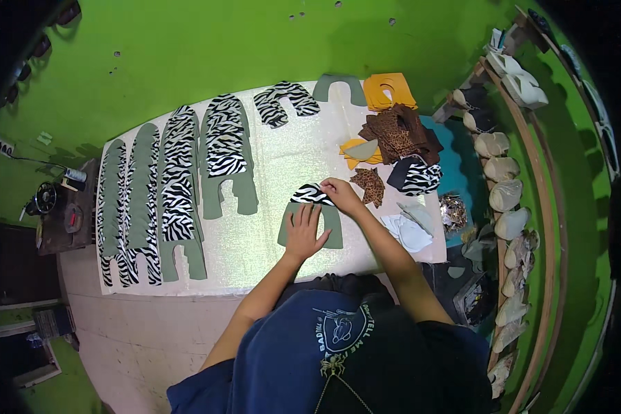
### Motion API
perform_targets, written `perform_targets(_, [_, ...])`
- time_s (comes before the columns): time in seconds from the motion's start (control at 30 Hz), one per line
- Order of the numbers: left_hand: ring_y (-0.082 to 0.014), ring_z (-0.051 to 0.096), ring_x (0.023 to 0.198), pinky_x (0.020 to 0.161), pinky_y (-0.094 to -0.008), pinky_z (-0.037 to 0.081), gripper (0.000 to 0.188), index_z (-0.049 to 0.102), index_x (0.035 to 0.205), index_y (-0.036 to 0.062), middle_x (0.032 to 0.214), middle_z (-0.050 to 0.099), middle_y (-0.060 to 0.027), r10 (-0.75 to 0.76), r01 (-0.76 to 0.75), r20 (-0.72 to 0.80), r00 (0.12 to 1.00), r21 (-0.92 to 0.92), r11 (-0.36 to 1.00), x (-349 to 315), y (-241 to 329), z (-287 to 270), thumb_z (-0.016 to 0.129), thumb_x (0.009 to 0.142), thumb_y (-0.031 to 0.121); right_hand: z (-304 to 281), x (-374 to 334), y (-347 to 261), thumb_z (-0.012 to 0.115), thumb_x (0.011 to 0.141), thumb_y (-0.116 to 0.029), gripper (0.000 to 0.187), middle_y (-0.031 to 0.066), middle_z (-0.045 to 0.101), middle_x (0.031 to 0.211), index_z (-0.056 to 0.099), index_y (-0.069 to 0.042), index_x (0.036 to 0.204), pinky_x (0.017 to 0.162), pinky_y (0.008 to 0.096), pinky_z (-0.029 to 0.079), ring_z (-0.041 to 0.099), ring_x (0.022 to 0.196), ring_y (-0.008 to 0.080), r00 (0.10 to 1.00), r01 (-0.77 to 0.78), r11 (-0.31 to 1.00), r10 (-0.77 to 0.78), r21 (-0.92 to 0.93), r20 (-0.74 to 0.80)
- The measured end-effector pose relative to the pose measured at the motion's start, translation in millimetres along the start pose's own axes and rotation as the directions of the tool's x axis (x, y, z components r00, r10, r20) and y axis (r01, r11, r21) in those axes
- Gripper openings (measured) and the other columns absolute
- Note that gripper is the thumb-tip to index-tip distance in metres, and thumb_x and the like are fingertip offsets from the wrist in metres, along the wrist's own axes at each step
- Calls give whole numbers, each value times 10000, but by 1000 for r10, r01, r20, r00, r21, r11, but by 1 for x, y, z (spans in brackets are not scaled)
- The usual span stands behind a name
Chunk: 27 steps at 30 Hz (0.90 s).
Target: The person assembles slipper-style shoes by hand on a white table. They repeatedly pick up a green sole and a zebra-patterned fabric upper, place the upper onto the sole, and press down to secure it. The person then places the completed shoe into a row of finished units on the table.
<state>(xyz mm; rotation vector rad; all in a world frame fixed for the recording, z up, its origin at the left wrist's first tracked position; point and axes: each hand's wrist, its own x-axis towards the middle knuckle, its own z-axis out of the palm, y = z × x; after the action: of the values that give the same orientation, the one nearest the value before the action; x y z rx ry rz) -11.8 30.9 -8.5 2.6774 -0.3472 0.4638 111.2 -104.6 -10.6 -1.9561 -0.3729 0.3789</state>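
In front of me on the table lies a grey-green U-shaped shoe-upper piece (pixel 332 234), with a curved zebra-print piece (pixel 307 192) along its far end. My left hand (pixel 302 232) rests on the green piece with its fingers spread, fingertips at the lower edge of the zebra print. At the right end of the zebra piece, the thumb and fingers of my right hand (pixel 339 192) pinch its edge. The palm side of both hands is hidden.
Overlapping rows of green and zebra-print pieces (pixel 176 186) cover the table's left side. To the right lie leopard-print pieces (pixel 397 134), yellow pieces (pixel 390 92) and white pieces (pixel 407 232). A rack with shoe lasts (pixel 507 195) stands right; a sewing machine (pixel 45 199) is far left.
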Motion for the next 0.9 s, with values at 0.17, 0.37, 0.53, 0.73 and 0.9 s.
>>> perform_targets(0.17, [-296,327,1181,954,-489,213,630,402,1243,43,1252,387,-155,-8,8,13,1000,8,1000,-1,-2,1,525,773,444,0,-2,-7,552,835,-138,192,39,587,740,575,27,931,599,228,423,505,654,76,1000,10,999,-10,-37,2])
perform_targets(0.37, [-303,331,1171,949,-477,229,631,399,1242,43,1251,383,-156,-1,1,8,1000,-9,1000,0,-2,1,540,766,433,-1,-4,-12,556,832,-139,188,49,581,723,571,23,926,592,239,421,501,640,89,1000,28,999,-28,-25,-9])
perform_targets(0.53, [-318,320,1184,956,-492,221,640,384,1258,41,1270,369,-160,-14,15,26,1000,-34,999,0,-3,1,532,774,431,0,-5,-13,554,834,-135,179,58,585,730,571,18,925,605,247,428,512,653,98,1000,21,996,-23,-88,-22])
perform_targets(0.73, [-354,245,1250,981,-551,159,697,307,1319,41,1345,299,-173,-9,8,65,998,21,1000,0,-4,2,489,793,460,2,-5,-8,551,833,-127,172,67,591,746,568,18,925,618,251,436,522,662,108,998,53,994,-56,-98,-30])
perform_targets(0.9, [-354,223,1265,986,-573,137,715,297,1314,14,1351,287,-180,-32,31,84,996,8,999,0,-4,5,478,793,469,2,-5,-7,554,829,-134,174,94,594,756,567,12,922,619,267,438,537,661,140,995,80,985,-88,-155,-43])
